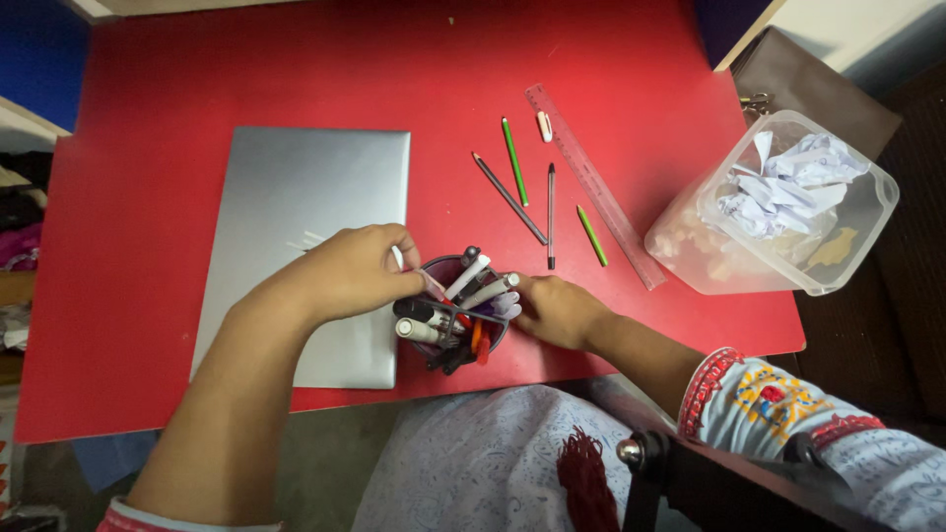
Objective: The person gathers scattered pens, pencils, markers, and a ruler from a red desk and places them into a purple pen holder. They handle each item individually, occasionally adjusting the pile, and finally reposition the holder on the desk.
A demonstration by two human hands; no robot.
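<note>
On the red table (148, 325), everything sat around a dark pen cup (455, 313) near the front edge. A big silver laptop (305, 246) lay closed just left of the cup. A clear tub (788, 202) of crumpled paper stood far to its right. A long ruler (596, 187) and loose pencils (512, 163) lay behind the cup. The left hand (350, 271) pinched a thin pen at the cup's rim. The right hand (557, 310) curled against the cup's right side. The cup looked light, stiff and easy to tip, so its sides seemed the best place to hold.
</note>
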